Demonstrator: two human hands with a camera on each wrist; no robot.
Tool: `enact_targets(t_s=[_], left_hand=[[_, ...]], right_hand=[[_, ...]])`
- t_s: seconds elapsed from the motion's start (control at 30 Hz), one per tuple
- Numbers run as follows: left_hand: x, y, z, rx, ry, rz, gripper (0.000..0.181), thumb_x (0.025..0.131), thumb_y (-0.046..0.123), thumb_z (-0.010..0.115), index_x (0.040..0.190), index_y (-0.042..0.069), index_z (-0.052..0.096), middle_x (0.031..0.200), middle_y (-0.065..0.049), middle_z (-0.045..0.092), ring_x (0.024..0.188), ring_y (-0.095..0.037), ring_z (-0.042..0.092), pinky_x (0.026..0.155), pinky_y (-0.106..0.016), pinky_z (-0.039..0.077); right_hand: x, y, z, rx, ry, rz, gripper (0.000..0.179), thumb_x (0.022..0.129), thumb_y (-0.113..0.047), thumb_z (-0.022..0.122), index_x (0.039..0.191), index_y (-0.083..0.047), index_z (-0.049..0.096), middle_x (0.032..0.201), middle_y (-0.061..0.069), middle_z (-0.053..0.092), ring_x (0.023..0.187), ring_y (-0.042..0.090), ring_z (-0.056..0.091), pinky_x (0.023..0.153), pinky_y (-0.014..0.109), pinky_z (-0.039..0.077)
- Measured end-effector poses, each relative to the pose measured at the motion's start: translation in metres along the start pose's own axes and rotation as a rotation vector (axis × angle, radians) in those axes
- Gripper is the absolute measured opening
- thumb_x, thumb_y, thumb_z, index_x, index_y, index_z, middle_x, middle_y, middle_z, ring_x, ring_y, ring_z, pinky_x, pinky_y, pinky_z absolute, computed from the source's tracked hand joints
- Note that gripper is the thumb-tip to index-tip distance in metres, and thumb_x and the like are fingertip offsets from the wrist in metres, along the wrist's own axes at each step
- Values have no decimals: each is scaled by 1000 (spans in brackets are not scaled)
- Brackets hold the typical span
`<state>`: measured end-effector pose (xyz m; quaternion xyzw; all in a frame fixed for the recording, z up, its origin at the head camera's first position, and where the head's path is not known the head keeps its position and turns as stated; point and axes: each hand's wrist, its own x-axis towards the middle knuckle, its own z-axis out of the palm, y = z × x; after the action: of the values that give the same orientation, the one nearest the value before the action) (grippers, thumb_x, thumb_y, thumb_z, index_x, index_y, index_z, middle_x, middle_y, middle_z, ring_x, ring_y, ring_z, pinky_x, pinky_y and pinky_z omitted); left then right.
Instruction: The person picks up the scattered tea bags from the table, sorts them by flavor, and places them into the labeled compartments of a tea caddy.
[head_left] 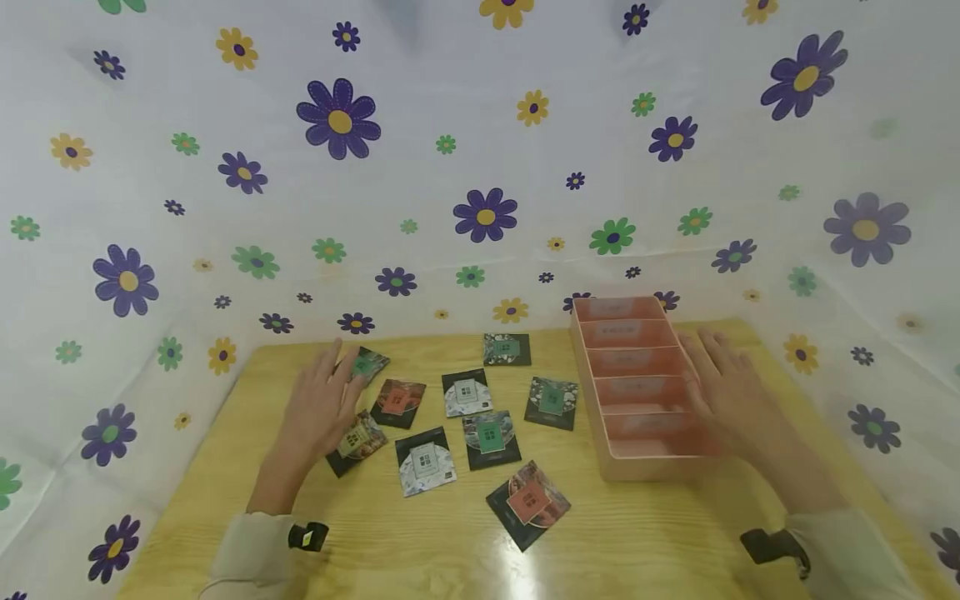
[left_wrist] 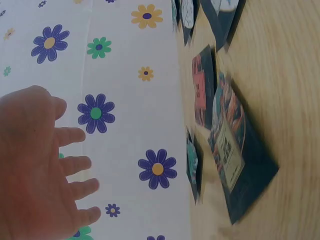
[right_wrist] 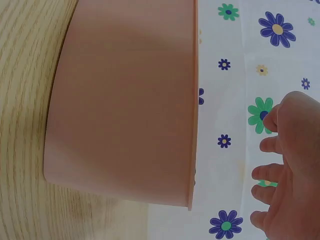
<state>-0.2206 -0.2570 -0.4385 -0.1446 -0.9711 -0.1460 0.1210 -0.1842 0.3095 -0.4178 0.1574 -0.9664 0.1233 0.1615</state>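
My left hand point(head_left: 318, 408), fingers straight, hovers over the left side of the table and holds nothing. It is nearest to a yellow-labelled sachet point(head_left: 356, 442) and a green-labelled sachet point(head_left: 369, 364), which it partly hides in the head view. In the left wrist view its palm faces the sachets, apart from them. My right hand point(head_left: 727, 392) is held beside the right wall of a pink divided box point(head_left: 660, 469), fingers extended and empty. The right wrist view shows a gap between that hand point(right_wrist: 300, 170) and the box's plain side point(right_wrist: 120, 100).
Several more flat square sachets lie spread mid-table: red-labelled point(head_left: 397, 402), white-labelled point(head_left: 425, 461), green-labelled point(head_left: 491, 439), and another red one point(head_left: 528, 504) nearest the front. The box has several compartments in a row. A flowered white cloth point(head_left: 420, 192) encloses the wooden table point(head_left: 420, 550).
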Motion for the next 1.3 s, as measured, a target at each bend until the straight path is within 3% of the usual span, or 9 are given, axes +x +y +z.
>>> enact_targets(t_s=[0.2,0.4,0.6,0.87,1.17,1.3], left_hand=[[-8,11,7,-22,28,20,56,113,33,32,160,3,32,166,-24,21,148,-50,24,118,-66,20],[-9,25,13,-91,54,58,52,112,28,41,157,2,38,163,-25,28,148,-48,26,117,-66,21],[-11,39,19,-149,102,112,47,109,21,50,151,0,47,157,-26,38,143,-48,36,114,-67,29],[-11,57,31,-204,55,90,47,110,29,50,151,7,50,156,-25,41,141,-47,41,111,-66,35],[-9,76,43,-304,-26,85,47,110,32,48,146,2,55,150,-21,49,131,-43,52,103,-63,44],[-9,86,47,-329,-58,95,45,109,30,51,145,4,56,147,-21,50,135,-43,48,106,-63,42]], right_hand=[[-1,-1,2,9,36,-24,53,106,-15,47,155,4,35,155,37,31,145,56,26,110,76,22],[-7,2,6,44,21,0,52,108,-16,44,155,6,34,157,37,27,146,56,22,112,75,20],[-11,6,15,67,27,11,53,108,-17,44,155,6,33,158,37,26,147,55,22,114,73,17],[-11,4,23,84,18,28,55,108,-18,45,158,2,31,159,35,27,145,56,24,113,76,16],[-13,6,32,93,26,19,53,107,-17,45,155,3,36,157,33,31,142,57,29,109,78,23],[-16,9,35,108,19,25,53,108,-17,43,156,2,34,159,32,30,143,57,28,109,77,21]])
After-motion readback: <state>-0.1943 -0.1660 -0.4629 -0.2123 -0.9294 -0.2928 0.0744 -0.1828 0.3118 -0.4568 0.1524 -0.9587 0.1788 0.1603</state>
